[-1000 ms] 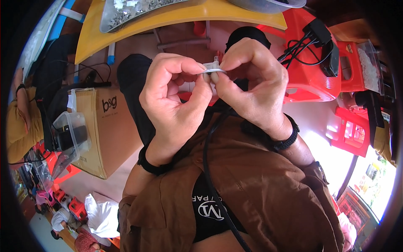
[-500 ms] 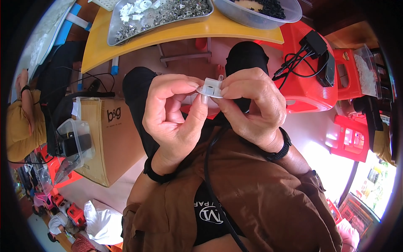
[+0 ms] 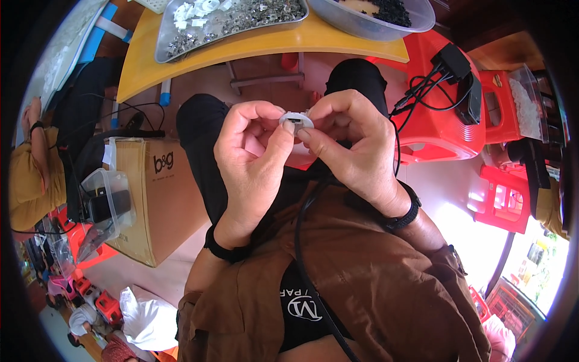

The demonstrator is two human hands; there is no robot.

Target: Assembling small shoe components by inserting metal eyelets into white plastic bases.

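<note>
yellow table [image 3: 142,66] up ahead, metal tray [image 3: 164,36] of small parts [image 3: 259,17] and a clear basin [image 3: 356,28] sitting on it; nearer in, left hand [image 3: 248,151] and right hand [image 3: 359,145] both pinching, fingers gripping one round white piece [image 3: 304,120] between them, dark slot [image 3: 295,120] showing!

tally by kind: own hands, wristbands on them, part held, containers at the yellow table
Hands: 2 (left hand, right hand)
Black wristbands: 2
White round part: 1
Metal tray: 1
Translucent bowl: 1
White basket, cut off by the top edge: 1
Total: 8
</note>
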